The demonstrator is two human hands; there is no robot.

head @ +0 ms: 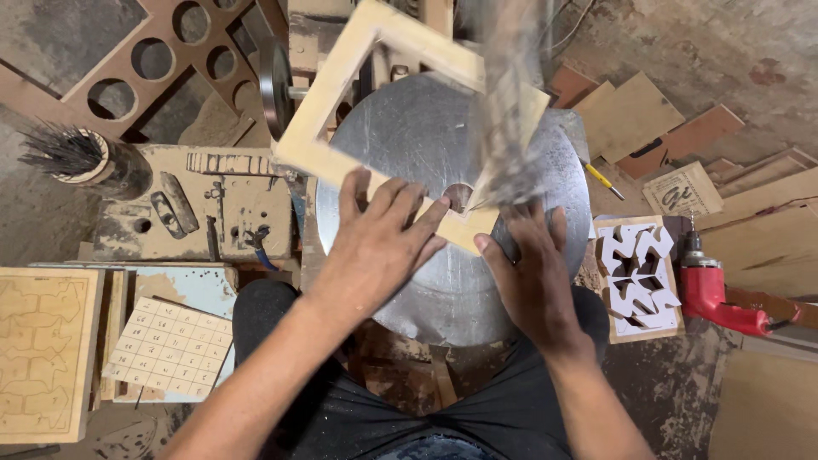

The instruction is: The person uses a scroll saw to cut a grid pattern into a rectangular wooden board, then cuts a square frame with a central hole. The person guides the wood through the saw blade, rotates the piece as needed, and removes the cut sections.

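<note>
Hands flat, fingers spread: left hand (379, 243) and right hand (535, 281) pin square pale wooden frame (341, 162) to round metal surface (443, 281), steadying it against blurred saw arm (509, 102).

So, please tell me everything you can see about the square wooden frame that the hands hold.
The square wooden frame is pale, flat board, like plywood or fibreboard, with a large square opening cut out. It lies turned like a diamond on the round grey metal table. Its near corner sits by the table's centre hole, where a blurred vertical blade crosses its right side. The left hand presses flat on the lower-left side; the right hand touches the near corner with the thumb. The far corner is cut off by the picture's edge.
</note>
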